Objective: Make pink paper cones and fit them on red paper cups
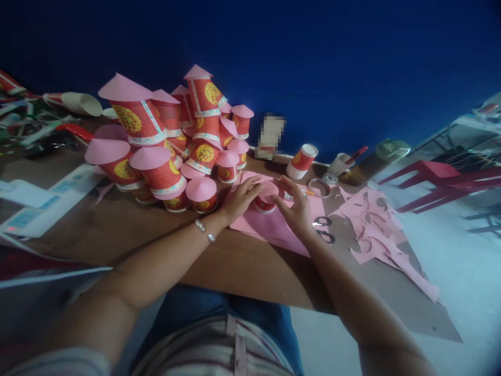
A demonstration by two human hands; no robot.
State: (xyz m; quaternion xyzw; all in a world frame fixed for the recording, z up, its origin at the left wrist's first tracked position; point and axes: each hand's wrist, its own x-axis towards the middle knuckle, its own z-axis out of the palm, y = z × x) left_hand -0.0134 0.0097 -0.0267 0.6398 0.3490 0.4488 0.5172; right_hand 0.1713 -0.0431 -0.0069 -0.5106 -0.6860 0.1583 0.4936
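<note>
A red paper cup (pixel 264 207) topped with a pink paper cone (pixel 268 191) stands between my hands on pink paper sheets (pixel 258 230). My left hand (pixel 245 197) holds the cone's left side, its fingers reaching along the edge. On the other side, my right hand (pixel 294 204) curves around the cone with thumb and forefinger at its rim. Scissors (pixel 324 237) with black handles lie beside my right forearm, which partly hides them. To the left, several red cups with pink cone tops (pixel 205 154) are stacked in a pile.
Pink paper scraps (pixel 376 224) cover the table's right end. A tape roll (pixel 319 188), stacked paper cups (pixel 302 161) and a jar (pixel 376 159) stand behind my right hand. A white power strip (pixel 50 201) lies at left. A red stool (pixel 434 183) is beyond the table.
</note>
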